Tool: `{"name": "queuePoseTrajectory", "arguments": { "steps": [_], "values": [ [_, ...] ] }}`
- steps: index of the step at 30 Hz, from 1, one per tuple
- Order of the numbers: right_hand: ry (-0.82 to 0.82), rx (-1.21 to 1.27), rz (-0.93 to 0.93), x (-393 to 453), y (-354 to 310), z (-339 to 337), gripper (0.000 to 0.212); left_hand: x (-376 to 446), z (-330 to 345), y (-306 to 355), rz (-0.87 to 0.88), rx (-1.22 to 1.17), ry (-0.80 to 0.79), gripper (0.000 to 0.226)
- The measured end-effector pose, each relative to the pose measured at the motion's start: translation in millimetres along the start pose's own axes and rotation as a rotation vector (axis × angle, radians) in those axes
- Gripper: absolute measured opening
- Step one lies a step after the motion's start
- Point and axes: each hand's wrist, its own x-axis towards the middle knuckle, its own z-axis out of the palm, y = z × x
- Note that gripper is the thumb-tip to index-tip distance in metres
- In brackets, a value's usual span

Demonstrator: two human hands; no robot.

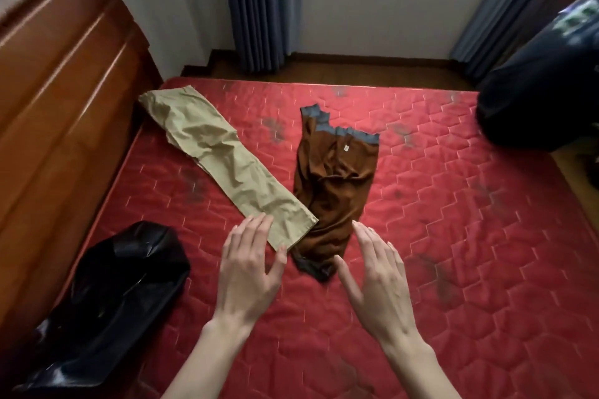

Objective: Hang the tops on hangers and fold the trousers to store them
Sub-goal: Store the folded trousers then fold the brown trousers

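Two bare hands hover open above a red quilted mattress [421, 204]: left hand [249, 269] fingertips over the hem of folded khaki trousers [223, 162], right hand [379, 278] beside crumpled brown trousers [334, 185] at mid-bed; black garment [107, 301] near the left edge

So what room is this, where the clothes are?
Most likely a bedroom. The clothes lie on a red quilted mattress, a wooden wardrobe stands beside it, and blue curtains hang at the far wall.
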Motion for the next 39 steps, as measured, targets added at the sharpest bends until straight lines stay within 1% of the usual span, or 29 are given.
{"name": "queuePoseTrajectory", "arguments": {
  "steps": [5,10,12,14,16,20,23,25,27,30,32,34,37,39],
  "values": [
    [-0.074,-0.02,0.021,8,59,85,0.066,0,98,-22,-0.034,0.021,-0.057,0.053],
    [-0.186,-0.03,0.061,4,108,170,0.062,-9,190,-57,-0.068,0.032,-0.11,0.049],
    [-0.247,-0.048,0.087,0,126,204,0.061,-15,227,-73,-0.073,0.056,-0.166,0.044],
    [-0.314,-0.087,0.114,0,143,234,0.061,-20,262,-89,-0.08,0.083,-0.236,0.044],
    [-0.36,-0.105,0.155,1,157,263,0.062,-22,293,-102,-0.056,0.111,-0.304,0.046],
    [-0.443,-0.144,0.257,3,174,312,0.068,-15,339,-127,0.066,0.191,-0.428,0.05],
    [-0.465,-0.085,0.34,5,179,337,0.076,-7,363,-139,0.132,0.248,-0.51,0.052],
    [-0.467,-0.038,0.375,6,180,346,0.08,-4,372,-142,0.161,0.28,-0.526,0.048],
    [-0.446,-0.007,0.393,7,180,351,0.077,-2,378,-143,0.198,0.299,-0.492,0.039],
    [-0.395,0.028,0.409,14,183,353,0.06,2,382,-146,0.236,0.316,-0.426,0.023],
    [-0.363,0.055,0.421,20,187,352,0.045,8,382,-148,0.229,0.278,-0.392,0.013],
    [-0.323,0.087,0.435,24,189,351,0.033,11,380,-148,0.216,0.209,-0.37,0.008],
    [-0.215,0.176,0.491,24,186,345,0.026,12,371,-142,0.206,0.106,-0.346,0.007],
    [-0.121,0.266,0.533,22,182,337,0.025,12,359,-133,0.239,0.06,-0.325,0.008]
  ]
}}
